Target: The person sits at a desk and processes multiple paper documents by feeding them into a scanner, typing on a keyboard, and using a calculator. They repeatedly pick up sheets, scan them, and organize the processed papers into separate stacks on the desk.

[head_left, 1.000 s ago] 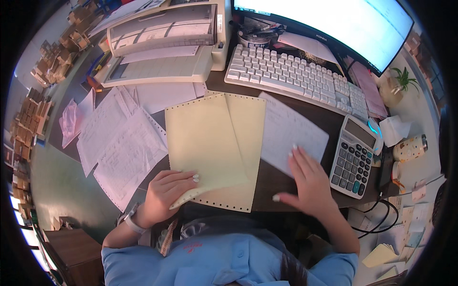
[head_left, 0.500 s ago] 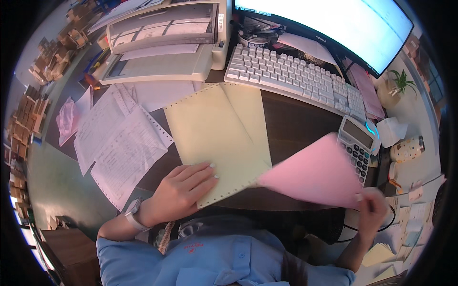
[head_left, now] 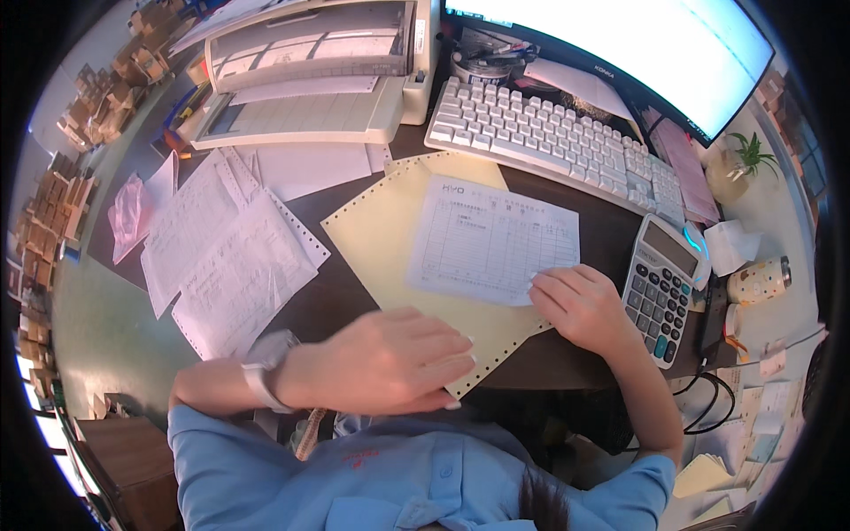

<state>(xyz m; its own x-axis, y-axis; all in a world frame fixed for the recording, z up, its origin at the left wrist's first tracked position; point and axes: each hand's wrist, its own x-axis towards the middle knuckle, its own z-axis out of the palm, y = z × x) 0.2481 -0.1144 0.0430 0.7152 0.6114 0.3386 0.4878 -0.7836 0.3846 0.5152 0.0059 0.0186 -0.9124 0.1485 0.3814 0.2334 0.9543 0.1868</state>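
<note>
A white printed form [head_left: 491, 239] with a ruled table lies over the yellow sheets [head_left: 367, 234] with punched edges, in the middle of the desk. My right hand [head_left: 580, 305] is closed at the form's lower right corner, with its fingertips on the paper and the thumb mostly hidden. My left hand [head_left: 390, 358] is open, its fingers stretched to the right over the near corner of the yellow sheets. It holds nothing, and I cannot tell whether it touches the paper. A pale watch band circles my left wrist.
Handwritten sheets [head_left: 239, 265] lie to the left. A printer [head_left: 354, 115] stands at the back left, beside a white keyboard [head_left: 549, 155] below the monitor [head_left: 637, 44]. On the right are a calculator [head_left: 660, 292], a lit mouse [head_left: 696, 250] and a patterned cup [head_left: 760, 280].
My right hand has moved left from the desk's right side; the pink sheet it held no longer shows. The white form now lies on the yellow sheets. My left hand has shifted right.
</note>
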